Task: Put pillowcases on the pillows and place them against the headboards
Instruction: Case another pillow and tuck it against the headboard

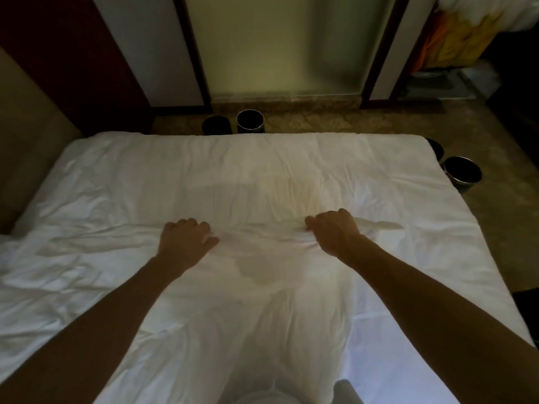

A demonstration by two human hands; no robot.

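Both left hand (186, 239), right hand (335, 233) grip pillowcase (262, 252) edge.

White bed linen (262, 176), centre of frame: woven cloth, matt, finely creased; headboard (26, 147), left edge: beige padded upholstery, matt, smooth; wall panel (58, 53), upper left: dark reddish wood, faint sheen; door pane (277, 45), upper centre: frosted glass, dull, cloudy; bin (250, 121), upper middle: polished metal, bright rim; second bin (463, 173), right: metal, glossy; floor (350, 121): mottled brown, material unclear; yellow fabric (455, 39), upper right: soft cloth, blurred.
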